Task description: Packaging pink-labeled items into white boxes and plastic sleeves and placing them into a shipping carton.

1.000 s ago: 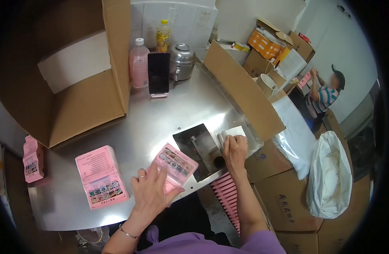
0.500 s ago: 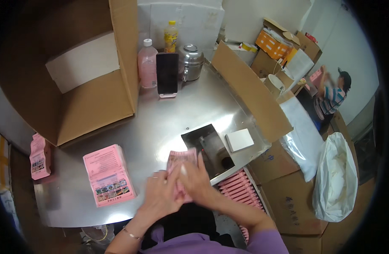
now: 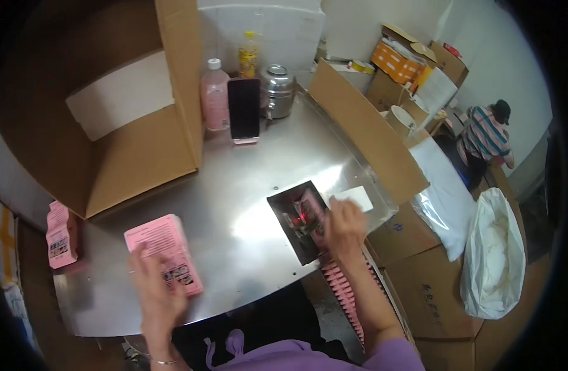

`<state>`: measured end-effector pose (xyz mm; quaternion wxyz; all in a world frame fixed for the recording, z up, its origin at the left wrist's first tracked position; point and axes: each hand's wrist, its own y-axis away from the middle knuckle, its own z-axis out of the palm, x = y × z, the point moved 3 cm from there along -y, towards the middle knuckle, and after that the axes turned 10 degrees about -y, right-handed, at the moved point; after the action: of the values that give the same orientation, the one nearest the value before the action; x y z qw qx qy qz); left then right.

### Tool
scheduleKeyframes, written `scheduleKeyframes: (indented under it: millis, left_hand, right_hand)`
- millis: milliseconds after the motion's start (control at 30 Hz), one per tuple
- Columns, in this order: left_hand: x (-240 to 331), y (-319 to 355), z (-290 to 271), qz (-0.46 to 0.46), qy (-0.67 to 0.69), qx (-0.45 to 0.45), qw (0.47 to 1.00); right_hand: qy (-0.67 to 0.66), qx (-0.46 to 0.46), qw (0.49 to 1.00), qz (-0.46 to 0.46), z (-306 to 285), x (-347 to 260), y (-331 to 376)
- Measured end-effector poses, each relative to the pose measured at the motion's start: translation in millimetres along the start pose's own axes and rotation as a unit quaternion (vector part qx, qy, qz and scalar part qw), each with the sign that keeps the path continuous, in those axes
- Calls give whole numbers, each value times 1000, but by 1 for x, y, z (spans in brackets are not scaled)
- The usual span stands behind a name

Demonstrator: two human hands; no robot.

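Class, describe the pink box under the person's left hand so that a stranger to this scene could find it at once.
Start at the shiny metal table and go to its near left part, in front of the big open cardboard carton. The flat pink box lies there, the left hand on its near end. Unlike the pink bottle at the back, it lies flat, with small pictures printed on top.

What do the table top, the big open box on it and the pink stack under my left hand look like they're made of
The table top looks like brushed stainless steel: grey, with bright glare and soft reflections. The big open box looks like plain brown corrugated cardboard, matte, with folded flaps. The pink stack under the left hand seems printed paper or thin card packets; which one is unclear.
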<state>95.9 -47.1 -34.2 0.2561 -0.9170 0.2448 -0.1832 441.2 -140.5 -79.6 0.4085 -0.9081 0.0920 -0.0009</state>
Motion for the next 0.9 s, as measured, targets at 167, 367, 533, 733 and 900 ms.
scheduleKeyframes:
  millis: [167, 367, 533, 733, 900]
  left_hand:
    - [-38, 9, 22, 19, -59, -90, 994]
    - [54, -3, 41, 95, 262, -140, 950]
    - [123, 29, 101, 245, 252, -175, 919]
    - [48, 31, 102, 269, 108, -151, 945]
    - [83, 29, 119, 150, -20, -185, 971]
  right_hand:
    - [43, -41, 993, 106, 22, 67, 22]
    - [7, -37, 993, 114, 17, 66, 24]
    - [-127, 23, 984, 126, 6, 70, 31]
    - [-369, -16, 903, -219, -23, -144, 63]
    - [-152, -163, 972, -78, 50, -114, 22]
